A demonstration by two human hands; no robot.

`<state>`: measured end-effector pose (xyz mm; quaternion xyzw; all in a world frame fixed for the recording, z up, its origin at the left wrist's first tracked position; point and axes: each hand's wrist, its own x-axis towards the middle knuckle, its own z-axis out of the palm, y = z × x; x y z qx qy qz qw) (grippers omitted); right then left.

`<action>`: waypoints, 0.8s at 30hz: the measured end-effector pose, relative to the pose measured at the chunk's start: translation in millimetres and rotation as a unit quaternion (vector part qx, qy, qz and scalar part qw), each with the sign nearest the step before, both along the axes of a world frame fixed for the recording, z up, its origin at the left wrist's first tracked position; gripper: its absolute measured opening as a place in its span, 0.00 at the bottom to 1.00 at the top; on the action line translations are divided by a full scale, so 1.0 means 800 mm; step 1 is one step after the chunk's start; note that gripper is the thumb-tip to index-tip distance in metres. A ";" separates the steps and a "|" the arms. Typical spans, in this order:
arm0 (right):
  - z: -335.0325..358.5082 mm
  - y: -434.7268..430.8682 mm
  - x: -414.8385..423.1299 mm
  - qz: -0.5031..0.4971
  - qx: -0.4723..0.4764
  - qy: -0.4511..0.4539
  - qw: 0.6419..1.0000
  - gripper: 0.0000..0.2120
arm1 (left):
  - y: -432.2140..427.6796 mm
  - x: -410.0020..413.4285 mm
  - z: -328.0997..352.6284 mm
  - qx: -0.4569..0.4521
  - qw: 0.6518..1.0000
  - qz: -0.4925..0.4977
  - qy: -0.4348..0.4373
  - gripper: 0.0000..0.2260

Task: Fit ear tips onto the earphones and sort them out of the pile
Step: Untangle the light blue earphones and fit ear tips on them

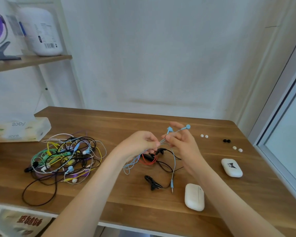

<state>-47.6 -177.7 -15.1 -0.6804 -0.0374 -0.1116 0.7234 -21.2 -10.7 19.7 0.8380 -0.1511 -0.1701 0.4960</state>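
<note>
Watching from my end: tangled pile [65,156] on the desk [126,199]. Right of the pile, left hand [140,142] pinches the cable of the blue earphones [188,126], and right hand [181,142] has fingers curled round that cable just under the buds. White ear tips [204,135] lie loose, furthest right of the pile.

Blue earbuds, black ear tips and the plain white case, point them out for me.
blue earbuds [188,126], head view, on the right bud's housing.
black ear tips [225,140], head view, on the left tip.
plain white case [194,196], head view, on its top middle.
</note>
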 end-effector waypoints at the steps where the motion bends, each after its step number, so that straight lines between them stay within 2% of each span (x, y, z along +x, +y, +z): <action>1: -0.001 -0.001 0.001 0.001 0.008 -0.001 1.000 0.11 | 0.002 -0.001 0.000 0.002 1.000 0.002 0.004 0.01; 6: 0.000 -0.010 0.003 0.083 0.116 0.031 0.989 0.12 | 0.010 -0.001 -0.002 0.022 1.000 0.014 0.007 0.02; 11: -0.006 -0.003 0.003 0.126 0.124 0.079 0.981 0.13 | 0.004 -0.001 -0.003 0.029 0.998 0.030 0.040 0.08; 17: -0.011 -0.001 0.001 0.121 0.143 0.084 0.979 0.19 | 0.000 -0.001 -0.005 -0.027 0.998 0.029 0.050 0.08; 20: -0.010 0.000 0.002 0.121 0.132 0.072 0.981 0.18 | 0.002 -0.002 -0.004 0.009 0.997 0.007 0.082 0.03; 22: -0.007 0.002 0.002 0.130 0.131 0.061 0.981 0.17 | 0.002 -0.002 -0.008 0.040 0.994 0.010 0.102 0.07; 24: -0.005 0.005 0.001 0.138 0.137 0.046 0.980 0.16 | 0.001 -0.001 -0.013 0.045 0.991 0.037 0.117 0.07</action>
